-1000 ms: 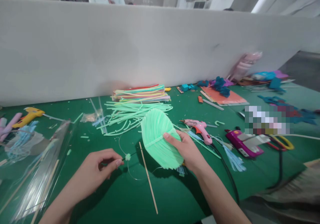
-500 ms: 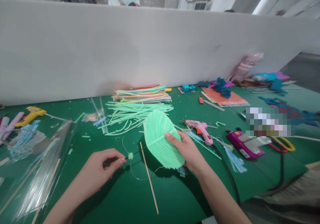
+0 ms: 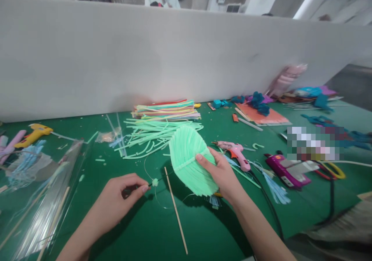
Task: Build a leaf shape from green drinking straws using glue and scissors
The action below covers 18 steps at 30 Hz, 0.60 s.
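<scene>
My right hand (image 3: 225,173) grips a mint-green pipe-cleaner leaf (image 3: 186,148), thumb on its ribbed face near the midrib and fingers behind it. To the left, my left hand (image 3: 120,197) is closed in a pinch on the end of a thin dark wire (image 3: 150,184). Just beyond those fingertips a small green tuft (image 3: 155,182) sits on the wire, which seems to run on to the leaf's base. A fine clear thread curls around the tuft. Below the leaf a thin wooden stick (image 3: 176,212) lies on the green table (image 3: 145,234).
Green pipe cleaners (image 3: 139,131) lie behind the leaf, with a multicoloured bundle (image 3: 165,110) further back. To the right are a pink glue gun (image 3: 234,152) with a black cord and a purple device (image 3: 286,171). A yellow glue gun (image 3: 36,135) lies left. A white partition (image 3: 174,55) stands behind.
The view has shifted slightly, and both hands with the leaf and wire appear a little further right. Beyond the partition a person has moved right. Both grips look the same.
</scene>
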Tool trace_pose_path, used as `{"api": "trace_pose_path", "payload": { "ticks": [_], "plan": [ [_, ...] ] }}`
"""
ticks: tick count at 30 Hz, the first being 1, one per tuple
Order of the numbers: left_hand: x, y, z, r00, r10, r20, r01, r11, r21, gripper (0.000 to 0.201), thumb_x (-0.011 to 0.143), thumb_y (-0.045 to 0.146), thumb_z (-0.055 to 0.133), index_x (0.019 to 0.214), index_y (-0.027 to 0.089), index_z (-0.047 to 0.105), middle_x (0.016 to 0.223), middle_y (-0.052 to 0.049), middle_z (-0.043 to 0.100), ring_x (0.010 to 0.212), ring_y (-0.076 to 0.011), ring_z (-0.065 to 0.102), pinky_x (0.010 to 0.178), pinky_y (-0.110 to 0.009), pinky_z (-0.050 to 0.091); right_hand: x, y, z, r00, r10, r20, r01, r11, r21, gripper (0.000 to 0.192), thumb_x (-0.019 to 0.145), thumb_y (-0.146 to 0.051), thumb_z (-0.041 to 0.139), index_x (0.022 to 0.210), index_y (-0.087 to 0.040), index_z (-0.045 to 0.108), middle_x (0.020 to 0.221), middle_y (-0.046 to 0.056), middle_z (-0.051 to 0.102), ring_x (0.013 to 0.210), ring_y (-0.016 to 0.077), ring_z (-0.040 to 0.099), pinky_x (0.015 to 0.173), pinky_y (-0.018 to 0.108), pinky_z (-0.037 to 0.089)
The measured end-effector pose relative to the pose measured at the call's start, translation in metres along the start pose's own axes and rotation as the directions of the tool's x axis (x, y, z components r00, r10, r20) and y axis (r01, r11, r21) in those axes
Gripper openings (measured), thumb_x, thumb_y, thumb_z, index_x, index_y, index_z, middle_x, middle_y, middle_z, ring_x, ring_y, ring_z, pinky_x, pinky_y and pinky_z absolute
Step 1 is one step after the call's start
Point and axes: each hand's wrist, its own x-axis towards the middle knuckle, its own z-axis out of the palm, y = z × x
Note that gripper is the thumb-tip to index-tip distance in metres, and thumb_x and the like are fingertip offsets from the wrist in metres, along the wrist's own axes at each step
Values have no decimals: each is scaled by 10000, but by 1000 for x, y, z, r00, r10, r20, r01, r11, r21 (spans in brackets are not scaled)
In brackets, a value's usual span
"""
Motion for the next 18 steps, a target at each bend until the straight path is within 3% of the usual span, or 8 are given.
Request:
{"api": "trace_pose_path", "payload": {
  "ticks": [5, 10, 12, 15, 18],
  "plan": [
    [-1, -1, 5, 999, 1, -53, -2, 1000, -3, 323, 896, 479, 508, 796, 247, 708, 771, -4, 651, 668, -156, 564, 579, -240, 411, 4, 6, 2, 1000, 8, -27, -9, 1000, -23, 433, 808, -480, 689, 1177, -265, 616, 1064, 39, 716, 871, 228, 672, 792, 346, 521],
    [-1, -10, 12, 997, 9, -83, -3, 998, 71, 314, 917, 454, 477, 832, 259, 708, 809, -6, 678, 700, -167, 604, 603, -243, 442, 13, 11, -1, 981, -141, -133, 78, 915, -397, 348, 813, -506, 666, 1021, -228, 643, 1011, 42, 704, 932, 251, 629, 814, 340, 486],
    [-2, -17, 10, 994, 5, -107, 6, 995, 102, 295, 913, 453, 486, 868, 267, 710, 850, -6, 698, 750, -177, 630, 633, -242, 465, 16, 14, -5, 976, -158, -149, 80, 899, -432, 352, 820, -508, 657, 1030, -226, 639, 1053, 49, 700, 973, 263, 620, 836, 346, 474],
    [-5, -27, 4, 970, 11, -244, 28, 987, 158, 282, 884, 487, 524, 880, 277, 712, 895, -4, 721, 789, -190, 656, 600, -230, 477, 19, 19, -12, 976, -104, -194, 29, 934, -355, 389, 824, -516, 654, 1086, -230, 628, 1127, 62, 691, 1020, 280, 618, 844, 361, 474],
    [-8, -27, 1, 876, 114, -469, 36, 953, 299, 260, 894, 465, 518, 954, 285, 696, 973, -3, 720, 854, -196, 667, 618, -236, 470, 20, 23, -17, 974, -56, -220, -13, 953, -301, 404, 812, -519, 668, 1090, -227, 634, 1152, 67, 690, 1049, 295, 615, 841, 373, 478]
  ]
}}
